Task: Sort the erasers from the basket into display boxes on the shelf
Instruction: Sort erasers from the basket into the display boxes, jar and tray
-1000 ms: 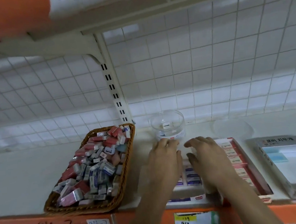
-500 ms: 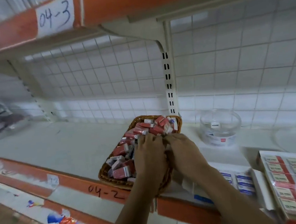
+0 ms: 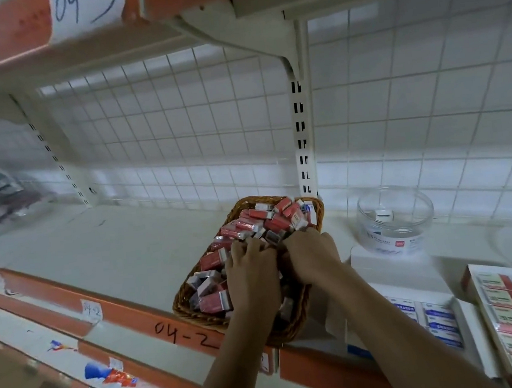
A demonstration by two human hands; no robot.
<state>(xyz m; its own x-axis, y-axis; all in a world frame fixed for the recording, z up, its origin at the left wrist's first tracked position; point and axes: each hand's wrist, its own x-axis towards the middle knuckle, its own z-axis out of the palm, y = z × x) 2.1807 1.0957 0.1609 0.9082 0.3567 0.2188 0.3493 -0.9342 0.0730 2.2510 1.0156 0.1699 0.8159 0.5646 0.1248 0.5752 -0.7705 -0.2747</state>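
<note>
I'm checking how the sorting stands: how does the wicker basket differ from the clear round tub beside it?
The wicker basket is brown, woven and oblong; the clear tub is see-through and round. The basket is heaped with erasers, while the tub shows only one small white piece. The left hand and right hand both reach into the basket; the tub stands untouched. Both sit on the same shelf.

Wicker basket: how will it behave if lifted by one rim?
Probably heavy for its size: the wicker basket is heaped with erasers. Tilted, the pile standing above the rim would likely spill. Its near end sits at the shelf front edge, so a pull forward may tip it off.
</note>
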